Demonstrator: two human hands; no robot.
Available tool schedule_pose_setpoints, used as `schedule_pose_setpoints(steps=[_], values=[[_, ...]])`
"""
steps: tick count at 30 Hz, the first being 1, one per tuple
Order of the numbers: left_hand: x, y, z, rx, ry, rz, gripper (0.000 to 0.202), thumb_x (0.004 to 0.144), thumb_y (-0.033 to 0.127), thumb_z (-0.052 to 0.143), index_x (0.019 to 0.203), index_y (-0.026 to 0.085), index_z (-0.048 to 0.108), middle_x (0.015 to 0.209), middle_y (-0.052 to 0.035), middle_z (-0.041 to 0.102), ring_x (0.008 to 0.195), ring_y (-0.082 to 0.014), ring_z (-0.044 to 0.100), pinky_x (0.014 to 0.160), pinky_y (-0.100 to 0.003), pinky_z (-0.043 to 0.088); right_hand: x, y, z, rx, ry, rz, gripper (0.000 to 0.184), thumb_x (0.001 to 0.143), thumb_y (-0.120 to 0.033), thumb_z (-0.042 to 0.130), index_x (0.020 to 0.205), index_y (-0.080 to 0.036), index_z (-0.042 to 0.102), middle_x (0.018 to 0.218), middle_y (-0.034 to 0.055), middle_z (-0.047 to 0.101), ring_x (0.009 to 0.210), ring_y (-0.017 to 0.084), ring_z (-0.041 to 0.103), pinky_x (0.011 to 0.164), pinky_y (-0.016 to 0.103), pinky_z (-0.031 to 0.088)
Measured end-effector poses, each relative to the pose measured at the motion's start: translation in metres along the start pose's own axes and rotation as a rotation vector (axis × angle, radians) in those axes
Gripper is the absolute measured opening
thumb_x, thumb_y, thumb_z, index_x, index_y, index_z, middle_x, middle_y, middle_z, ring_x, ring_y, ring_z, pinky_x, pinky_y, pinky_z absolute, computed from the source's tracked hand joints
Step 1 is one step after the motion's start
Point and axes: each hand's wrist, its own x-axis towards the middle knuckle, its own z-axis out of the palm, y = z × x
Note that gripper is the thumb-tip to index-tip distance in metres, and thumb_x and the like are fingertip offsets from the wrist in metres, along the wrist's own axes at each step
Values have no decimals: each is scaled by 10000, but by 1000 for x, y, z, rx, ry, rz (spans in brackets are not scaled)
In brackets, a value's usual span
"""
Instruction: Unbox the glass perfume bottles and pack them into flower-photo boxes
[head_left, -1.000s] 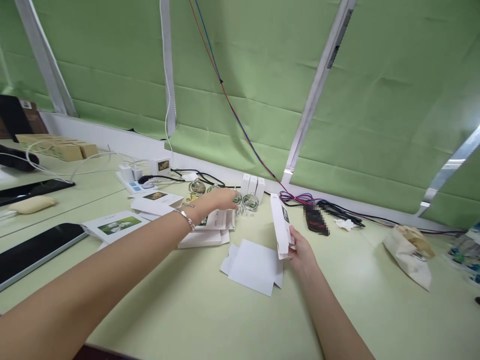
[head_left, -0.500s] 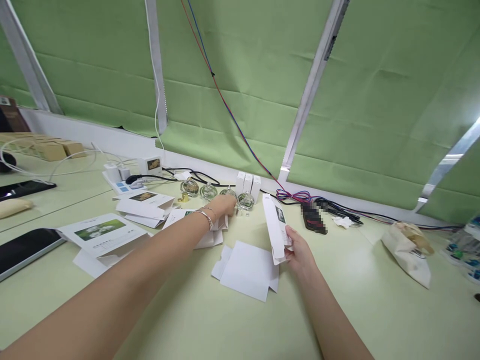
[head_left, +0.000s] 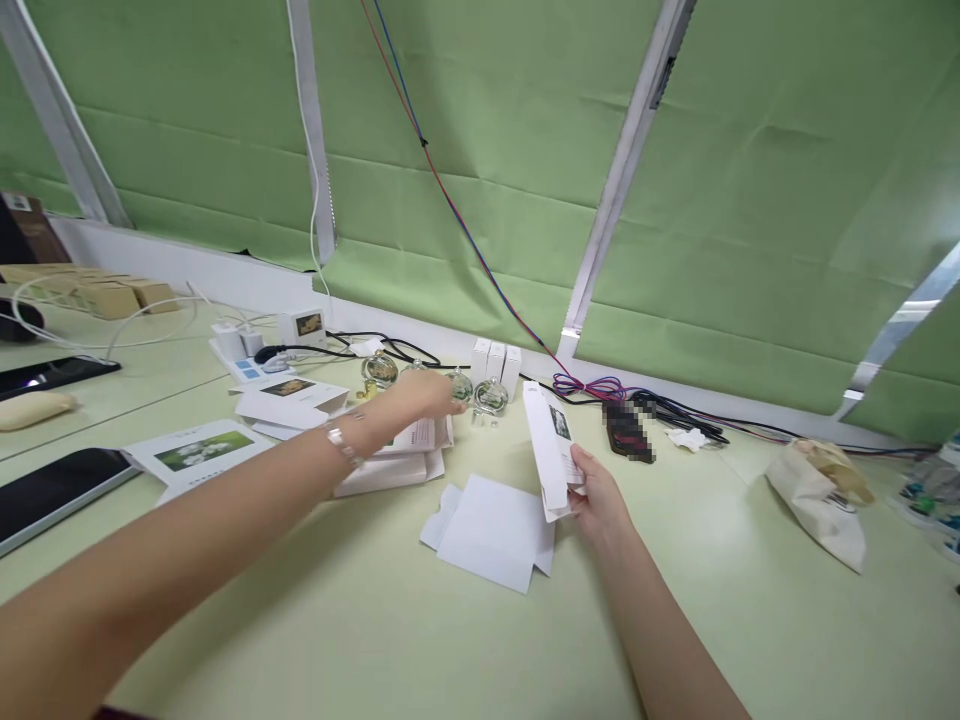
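Observation:
My right hand (head_left: 600, 495) grips a partly flattened white carton (head_left: 553, 455) with a flower picture, fingers behind it and thumb on its near edge. My left hand (head_left: 427, 395) reaches over a stack of white cartons (head_left: 397, 470), close to a row of round glass bottles. Its fingers point away and down, mostly hidden by the back of the hand, so what they hold does not show. One glass bottle (head_left: 491, 397) stands right of it, another bottle (head_left: 380, 370) to its left. An unfolded blank white carton (head_left: 491, 530) lies below my right hand.
Three narrow white boxes (head_left: 496, 365) stand behind the bottles. Flattened printed cartons (head_left: 202, 450), a phone (head_left: 64, 490) and a power strip (head_left: 240, 360) lie left. Bundled cables (head_left: 675, 415), a partly blurred black object (head_left: 630, 435) and a cloth bag (head_left: 814, 505) lie right.
My left hand has drawn back to the left from beside the rightmost bottle, uncovering the bottle next to it. My right hand holds the carton in nearly the same place.

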Motion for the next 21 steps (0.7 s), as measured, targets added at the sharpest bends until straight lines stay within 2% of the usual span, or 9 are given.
schedule_pose_setpoints(steps=[3,5,8,10,12,14,16,19,21], values=[[-47,-30,6,147,-82,-16,557,672,501,643,1129,185,602,1085,-172,661,988,-376,601,806,-452,464,4,0,-1,-14,3,11,49,789,-184,600,762,-199,562,628,-37,678,536,129,635,485,230,524],[-70,-51,18,226,-139,33,664,660,401,656,1270,188,504,1254,-177,568,1092,-381,544,823,-456,466,5,1,-2,-30,-2,20,53,783,-175,608,758,-199,568,615,-42,672,532,122,633,491,218,521],[-81,-74,37,245,-82,169,679,685,183,610,1339,203,429,1410,-134,419,1211,-334,464,873,-413,460,4,2,-2,-74,-20,29,69,762,-161,630,731,-191,575,587,-42,665,506,114,622,475,203,508],[-79,-79,44,266,-13,223,660,700,89,571,1332,216,433,1427,-108,402,1234,-304,448,911,-398,441,3,3,-4,-107,-44,22,87,740,-166,653,709,-184,575,587,-39,669,500,110,619,471,197,500],[-77,-74,45,303,61,218,632,716,56,561,1323,186,442,1425,-126,399,1262,-304,415,957,-417,404,1,2,-6,-137,-79,2,113,712,-189,686,705,-179,574,592,-35,672,501,110,619,472,196,494],[-79,-58,45,301,135,244,584,760,102,569,1327,130,432,1429,-166,379,1303,-305,357,1016,-428,342,0,-3,-9,-171,-116,-24,164,663,-207,731,719,-172,580,577,-32,668,484,115,610,453,196,477],[-86,-34,46,227,168,384,560,822,225,564,1346,107,404,1447,-178,340,1338,-283,302,1071,-396,271,-1,-10,-12,-207,-149,-57,232,605,-211,773,735,-167,586,562,-30,663,465,121,602,434,198,461],[-100,2,59,56,64,692,616,855,421,524,1389,172,344,1488,-140,256,1366,-272,234,1103,-380,221,-4,-25,-17,-249,-183,-119,302,557,-236,804,755,-177,583,570,-35,666,472,127,607,439,200,456],[-110,18,73,-9,-19,759,609,854,438,517,1389,200,349,1480,-147,266,1355,-319,241,1082,-448,256,-9,-34,-18,-279,-206,-153,314,562,-276,800,762,-190,574,581,-40,666,485,129,612,446,200,454]])
